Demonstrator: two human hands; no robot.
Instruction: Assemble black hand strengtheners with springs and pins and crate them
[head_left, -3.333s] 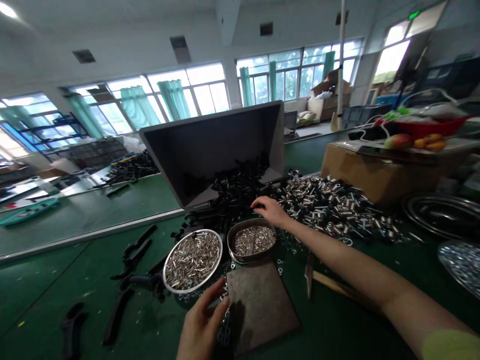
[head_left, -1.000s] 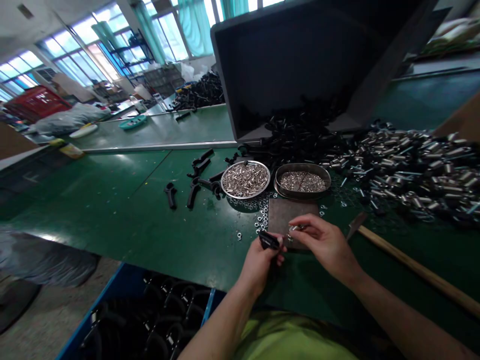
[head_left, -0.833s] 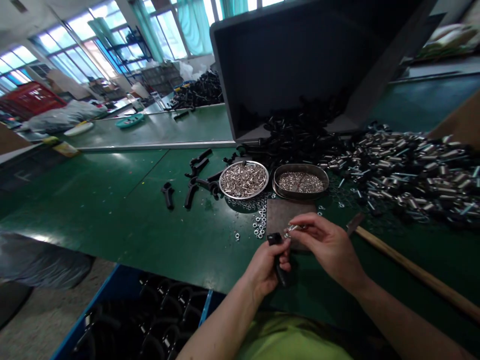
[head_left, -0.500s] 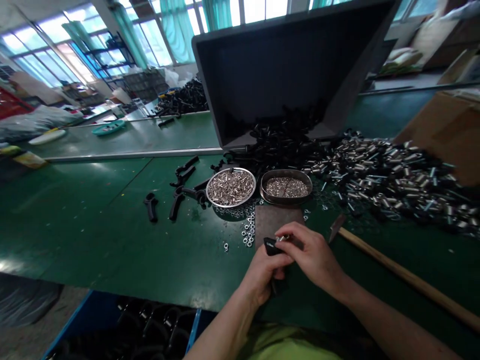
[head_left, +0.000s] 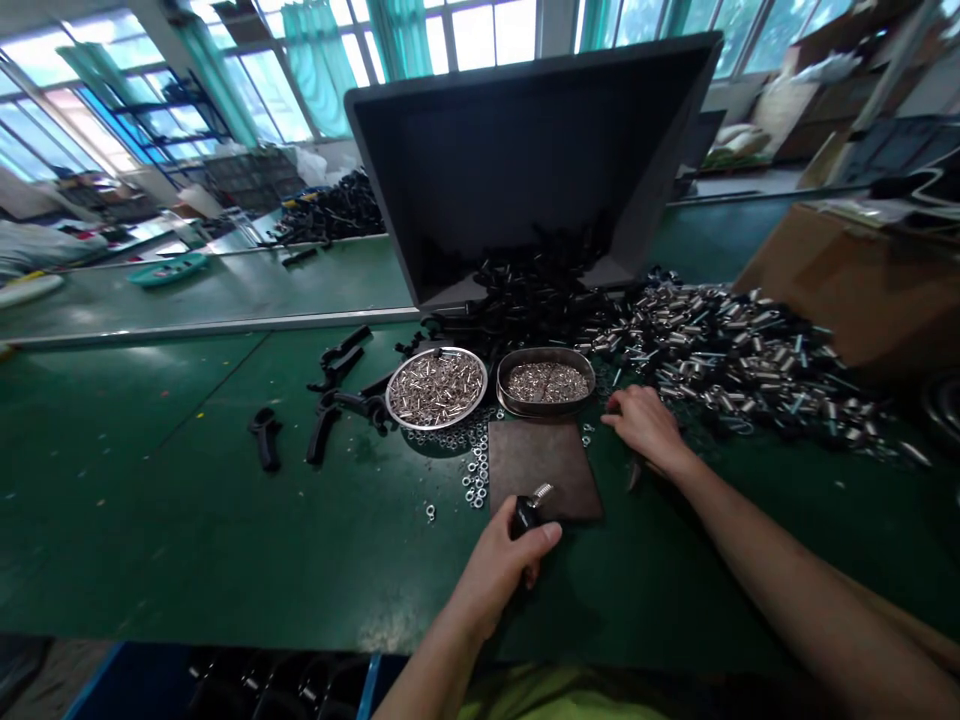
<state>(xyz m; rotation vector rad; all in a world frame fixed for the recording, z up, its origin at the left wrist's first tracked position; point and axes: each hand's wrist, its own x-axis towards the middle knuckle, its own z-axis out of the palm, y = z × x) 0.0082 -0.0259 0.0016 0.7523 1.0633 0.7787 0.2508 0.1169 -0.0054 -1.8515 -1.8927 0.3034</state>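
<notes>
My left hand [head_left: 499, 560] is closed around a black plastic handle [head_left: 525, 515] at the front edge of a dark metal plate [head_left: 544, 460]. A small metal spring [head_left: 541, 494] sticks up from the handle's top end. My right hand [head_left: 645, 425] is right of the plate, low over the table beside the heap of metal parts [head_left: 720, 350]. Its fingers are bent, with a small gap between thumb and fingertips; nothing shows in it. Below its wrist lies a hammer, only its head [head_left: 635, 473] and part of its wooden handle [head_left: 892, 620] visible.
Beyond the plate stand a round dish of small metal pins [head_left: 436, 390] and an oval tin of tiny metal pieces [head_left: 546, 382]. Loose nuts [head_left: 476, 480] lie left of the plate. Black handles [head_left: 264, 438] are farther left. A grey bin [head_left: 525, 180] and a cardboard box [head_left: 840, 280] stand behind.
My right hand has left the handle and moved right and away from me, toward the metal heap. My left hand keeps hold of the handle, whose spring is now uncovered. The view has shifted right.
</notes>
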